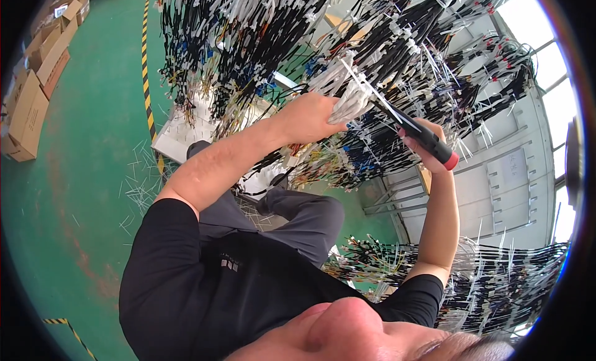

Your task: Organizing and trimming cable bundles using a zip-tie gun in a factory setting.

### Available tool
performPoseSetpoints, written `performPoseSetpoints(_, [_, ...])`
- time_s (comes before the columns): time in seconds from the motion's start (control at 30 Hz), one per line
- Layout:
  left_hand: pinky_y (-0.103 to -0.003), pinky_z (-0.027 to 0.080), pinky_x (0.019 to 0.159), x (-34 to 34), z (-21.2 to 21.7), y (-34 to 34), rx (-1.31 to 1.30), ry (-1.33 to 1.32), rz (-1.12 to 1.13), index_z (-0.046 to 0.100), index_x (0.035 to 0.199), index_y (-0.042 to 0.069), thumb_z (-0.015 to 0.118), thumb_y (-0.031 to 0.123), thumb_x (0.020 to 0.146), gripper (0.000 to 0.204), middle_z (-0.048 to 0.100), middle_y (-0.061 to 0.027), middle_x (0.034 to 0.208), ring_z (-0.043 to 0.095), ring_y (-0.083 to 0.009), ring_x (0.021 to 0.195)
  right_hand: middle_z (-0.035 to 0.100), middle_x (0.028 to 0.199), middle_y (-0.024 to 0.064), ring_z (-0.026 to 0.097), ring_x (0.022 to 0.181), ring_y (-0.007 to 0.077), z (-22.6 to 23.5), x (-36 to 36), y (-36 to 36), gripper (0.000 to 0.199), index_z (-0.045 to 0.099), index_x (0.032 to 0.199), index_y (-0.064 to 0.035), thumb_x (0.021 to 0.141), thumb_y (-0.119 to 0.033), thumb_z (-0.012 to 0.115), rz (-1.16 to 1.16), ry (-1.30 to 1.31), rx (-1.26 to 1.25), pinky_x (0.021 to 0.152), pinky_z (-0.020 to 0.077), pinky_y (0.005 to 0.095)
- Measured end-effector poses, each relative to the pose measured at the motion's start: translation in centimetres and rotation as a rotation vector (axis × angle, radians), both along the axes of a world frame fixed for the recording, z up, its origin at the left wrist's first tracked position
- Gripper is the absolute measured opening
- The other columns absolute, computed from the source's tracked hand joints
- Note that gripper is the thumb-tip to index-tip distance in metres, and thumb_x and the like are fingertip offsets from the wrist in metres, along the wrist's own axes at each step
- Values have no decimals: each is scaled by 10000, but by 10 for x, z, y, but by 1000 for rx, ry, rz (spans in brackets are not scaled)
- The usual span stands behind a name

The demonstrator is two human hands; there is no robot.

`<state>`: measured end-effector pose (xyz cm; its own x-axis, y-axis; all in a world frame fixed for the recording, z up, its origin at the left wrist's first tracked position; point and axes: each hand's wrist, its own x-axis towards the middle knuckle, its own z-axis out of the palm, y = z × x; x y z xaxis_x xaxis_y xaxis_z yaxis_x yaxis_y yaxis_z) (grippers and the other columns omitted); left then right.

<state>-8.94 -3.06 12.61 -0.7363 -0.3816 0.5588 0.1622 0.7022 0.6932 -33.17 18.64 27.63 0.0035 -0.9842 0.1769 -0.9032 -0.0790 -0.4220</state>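
In my left hand [310, 117] is a bundle of white cables [352, 105], with the fingers closed round it among the hanging wire harnesses. My right hand [428, 157] grips a black cable tie gun [422, 136] with a red rear end. The tool slants up and left, its nose close to the white bundle. A white cable tie [362, 77] runs along the front of the tool and past the bundle. Whether the tie goes round the cables I cannot tell. Part of the right hand's grip is hidden behind the tool.
Dense black, white and coloured wire harnesses [248, 44] hang ahead of me; more harnesses [496, 280] lie at the lower right. Cut tie strips [139, 190] litter the green floor [81, 193] beside yellow-black tape [146, 63]. Cardboard boxes [31, 112] stand far left, a white panel [515, 174] at right.
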Motion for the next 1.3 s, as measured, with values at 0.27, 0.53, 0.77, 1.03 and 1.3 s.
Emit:
performPoseSetpoints(0.27, [-476, 580, 772, 2, -2, -7, -57, 30, -66, 720, 1116, -43, 779, 387, 928, 472, 731, -269, 857, 722, -451, 833, 713, 946, 95, 666, 858, 217, -15, -7, -11, 238, 726, 1074, 8, 896, -125, 809, 53, -53, -105, 807, 526, 348])
performPoseSetpoints(0.53, [-513, 563, 832, 3, 0, -9, -32, -80, 6, 686, 1078, -86, 765, 383, 925, 499, 728, -285, 906, 711, -468, 918, 534, 695, 106, 520, 604, 263, -14, 21, -6, 268, 607, 798, -5, 833, -124, 845, -38, 317, -219, 596, 432, 367])
performPoseSetpoints(0.77, [-504, 558, 904, -2, 0, -8, -44, -122, 46, 669, 1179, -100, 763, 354, 927, 527, 725, -323, 1004, 705, -468, 994, 681, 1001, 126, 687, 901, 319, -19, 26, -5, 324, 692, 1102, -4, 840, -149, 816, -81, 235, -105, 845, 548, 365])
performPoseSetpoints(1.03, [-468, 523, 1049, -13, -35, -45, 830, -15, -981, 458, 1520, -9, 713, 261, 999, 640, 658, -139, 1270, 651, -279, 1204, 671, 1120, 119, 654, 1130, 352, -49, 50, 17, 351, 701, 1152, -52, 810, -128, 713, -85, 656, -552, 1100, 468, 512])
performPoseSetpoints(1.3, [-383, 664, 728, -45, -30, -41, 885, -158, -1328, 498, 1371, 22, 838, 315, 912, 642, 735, -264, 1205, 801, -295, 823, 595, 1208, 142, 589, 1224, 365, -81, 61, 11, 554, 659, 1277, -54, 737, -109, 770, -157, 608, -773, 1133, 426, 528])
